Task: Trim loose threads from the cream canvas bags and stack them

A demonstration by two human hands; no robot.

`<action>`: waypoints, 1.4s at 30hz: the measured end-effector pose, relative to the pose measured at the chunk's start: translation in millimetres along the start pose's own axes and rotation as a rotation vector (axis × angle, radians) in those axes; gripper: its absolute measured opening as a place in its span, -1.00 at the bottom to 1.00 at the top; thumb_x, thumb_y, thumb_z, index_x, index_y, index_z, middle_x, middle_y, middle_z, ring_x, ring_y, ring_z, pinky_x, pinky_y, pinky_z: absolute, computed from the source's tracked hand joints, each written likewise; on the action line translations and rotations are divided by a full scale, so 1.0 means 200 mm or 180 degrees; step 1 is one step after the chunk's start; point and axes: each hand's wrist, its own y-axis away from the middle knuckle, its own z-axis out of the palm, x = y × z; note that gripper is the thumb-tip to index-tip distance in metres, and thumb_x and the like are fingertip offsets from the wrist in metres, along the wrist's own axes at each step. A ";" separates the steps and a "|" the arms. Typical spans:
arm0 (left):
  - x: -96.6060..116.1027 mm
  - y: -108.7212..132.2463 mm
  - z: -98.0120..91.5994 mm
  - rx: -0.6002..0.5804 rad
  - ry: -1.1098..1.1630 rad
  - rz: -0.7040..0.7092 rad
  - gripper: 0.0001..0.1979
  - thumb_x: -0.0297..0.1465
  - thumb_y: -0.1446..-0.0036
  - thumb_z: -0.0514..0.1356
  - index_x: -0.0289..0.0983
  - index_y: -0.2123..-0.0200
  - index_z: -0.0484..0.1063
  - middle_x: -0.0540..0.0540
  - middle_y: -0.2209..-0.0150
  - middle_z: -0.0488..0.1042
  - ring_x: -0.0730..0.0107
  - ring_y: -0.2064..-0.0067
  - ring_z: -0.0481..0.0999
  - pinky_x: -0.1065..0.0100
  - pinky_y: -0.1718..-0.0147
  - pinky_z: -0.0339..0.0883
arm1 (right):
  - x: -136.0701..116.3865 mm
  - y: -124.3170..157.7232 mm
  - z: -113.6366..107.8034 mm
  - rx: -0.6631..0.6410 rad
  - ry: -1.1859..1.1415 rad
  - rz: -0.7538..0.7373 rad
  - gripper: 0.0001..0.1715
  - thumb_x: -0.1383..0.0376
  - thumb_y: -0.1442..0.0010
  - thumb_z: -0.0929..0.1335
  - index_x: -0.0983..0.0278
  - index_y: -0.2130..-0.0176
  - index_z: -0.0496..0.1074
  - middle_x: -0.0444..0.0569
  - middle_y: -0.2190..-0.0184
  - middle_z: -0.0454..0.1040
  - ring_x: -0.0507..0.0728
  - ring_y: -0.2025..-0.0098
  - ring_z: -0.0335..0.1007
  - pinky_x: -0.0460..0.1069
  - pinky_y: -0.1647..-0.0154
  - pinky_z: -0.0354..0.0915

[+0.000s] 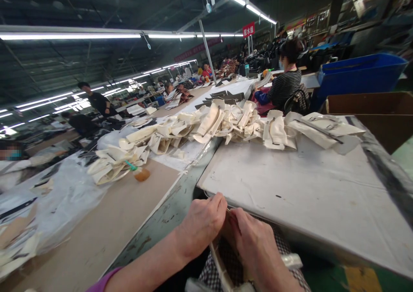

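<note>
Low in the head view, over my lap, my left hand (204, 223) and my right hand (254, 238) are close together, fingers pinched. Both grip the upper edge of a beige bag piece (220, 264), which hangs down between my forearms. Its lower part is partly hidden by my hands and blends with the checked cloth on my lap. Just beyond my hands is the near edge of a white-topped table (290, 180). Farther back, a long heap of cream bag pieces (209, 122) lies across the tables, some with dark zips or strips.
An orange bottle with a green nozzle (141, 174) lies on the left tan table (129, 214), near clear plastic sheeting (74, 197). A blue bin (361, 76) and a brown carton (368, 119) stand at right. A co-worker in stripes (284, 87) sits beyond the heap.
</note>
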 end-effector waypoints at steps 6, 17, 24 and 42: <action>-0.02 0.01 0.02 0.0079 0.0317 0.0020 -0.93 -0.57 -0.19 0.08 -0.34 0.27 0.32 -0.11 0.26 0.41 0.30 0.30 0.48 0.31 0.38 0.45 | -0.02 -0.01 -0.01 -0.0073 -0.0010 0.0102 -0.82 0.49 -0.18 0.30 0.21 0.33 0.37 -0.16 0.46 0.55 0.13 0.44 0.54 -0.02 0.54 0.04; -0.02 -0.01 0.01 0.0309 0.0790 0.0305 -0.88 -0.59 -0.21 0.04 -0.34 0.30 0.35 -0.13 0.10 0.40 0.33 0.06 0.39 0.32 0.03 0.36 | -0.02 -0.04 -0.03 0.0055 0.0104 0.0147 -0.82 0.43 -0.21 0.25 0.22 0.30 0.42 -0.12 0.51 0.58 0.11 0.53 0.50 -0.06 0.58 0.06; -0.02 -0.02 0.01 0.0138 0.1187 0.0294 -0.85 -0.60 -0.13 0.06 -0.33 0.24 0.34 -0.14 0.07 0.39 0.32 -0.01 0.37 0.30 -0.03 0.34 | 0.01 -0.04 -0.03 0.0053 0.0044 0.0162 -0.83 0.39 -0.23 0.25 0.22 0.31 0.42 -0.11 0.54 0.57 0.11 0.53 0.49 -0.08 0.58 0.06; 0.00 0.02 -0.01 0.0212 0.0297 0.0343 -0.85 -0.52 -0.23 0.05 -0.38 0.23 0.42 -0.14 -0.02 0.44 0.30 0.11 0.47 0.32 0.16 0.44 | 0.11 0.00 0.04 0.0054 -0.0094 -0.0099 -0.75 0.27 -0.25 0.19 0.12 0.36 0.40 -0.18 0.62 0.54 0.13 0.64 0.48 -0.09 0.73 0.12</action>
